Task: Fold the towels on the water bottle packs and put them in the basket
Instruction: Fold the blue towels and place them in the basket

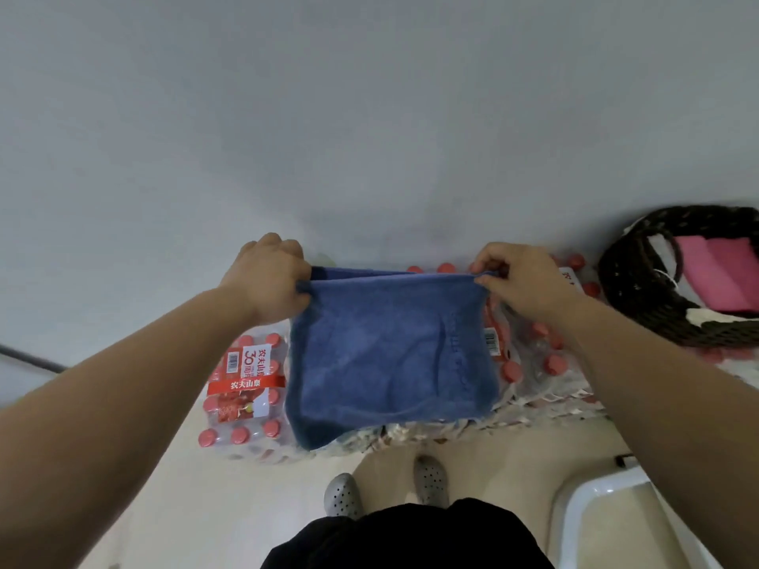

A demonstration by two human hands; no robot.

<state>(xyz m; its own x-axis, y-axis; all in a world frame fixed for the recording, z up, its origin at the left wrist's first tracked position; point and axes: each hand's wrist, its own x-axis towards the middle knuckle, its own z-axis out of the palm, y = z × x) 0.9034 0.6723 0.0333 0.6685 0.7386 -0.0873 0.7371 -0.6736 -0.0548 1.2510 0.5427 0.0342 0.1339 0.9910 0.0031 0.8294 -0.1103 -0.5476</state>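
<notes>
Water bottle packs (246, 388) sit on the floor (197, 507) against the wall (369, 117), spanning 11 to 2 o'clock from the person. Towel (390, 355) hangs at 12, over the packs. Left hand (271, 277) grips its 9 o'clock top corner, right hand (521, 281) pinches the 3 o'clock one. Basket (640, 305) rests on the packs at 2 o'clock, apart from the towel, folded cloths (718, 277) inside. Tub (575, 511) on the floor at 4 o'clock, near the person's feet (343, 494).

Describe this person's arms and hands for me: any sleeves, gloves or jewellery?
No gloves on the left hand or right hand, and both forearms are bare, with no sleeves, watch or bracelet in view. Rings are too small to rule out. Lower down, a black garment and grey perforated shoes show.
</notes>
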